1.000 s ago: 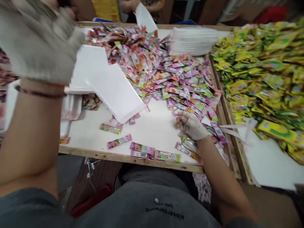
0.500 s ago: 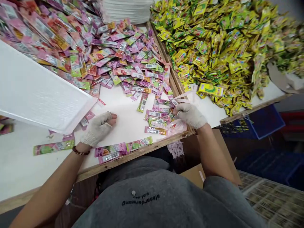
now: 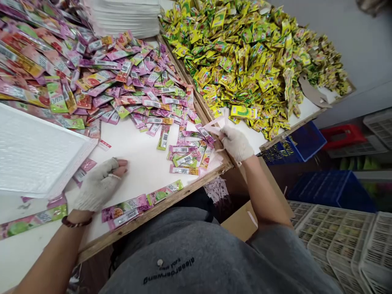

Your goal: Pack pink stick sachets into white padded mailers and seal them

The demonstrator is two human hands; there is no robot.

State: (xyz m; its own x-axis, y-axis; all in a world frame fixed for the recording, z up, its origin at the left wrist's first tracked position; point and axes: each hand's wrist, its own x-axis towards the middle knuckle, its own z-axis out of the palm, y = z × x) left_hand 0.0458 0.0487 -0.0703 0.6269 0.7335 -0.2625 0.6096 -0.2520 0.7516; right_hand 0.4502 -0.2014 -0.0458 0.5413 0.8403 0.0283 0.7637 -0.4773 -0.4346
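Observation:
My left hand (image 3: 99, 183), in a pale fingerless glove, rests curled on the white table top (image 3: 141, 157) with nothing visible in it. A pair of pink and green sachets (image 3: 142, 202) lies just below it at the wooden front edge. My right hand (image 3: 235, 143), gloved too, is closed on thin pale pink strips (image 3: 216, 124) at the table's right rim. A small cluster of sachets (image 3: 188, 153) lies just left of that hand. A large heap of pink, green and orange sachets (image 3: 92, 77) covers the far part of the table.
A white padded sheet (image 3: 36, 151) lies at the left. A stack of white sheets (image 3: 125, 18) stands at the back. A neighbouring table holds a mound of yellow-green packets (image 3: 254, 61). Blue crates (image 3: 330, 192) and white crates (image 3: 346, 245) stand on the floor at right.
My left hand came down from in front of the camera onto the table and curled. My right hand moved to the table's right rim and took up the pink strips. The view swung right.

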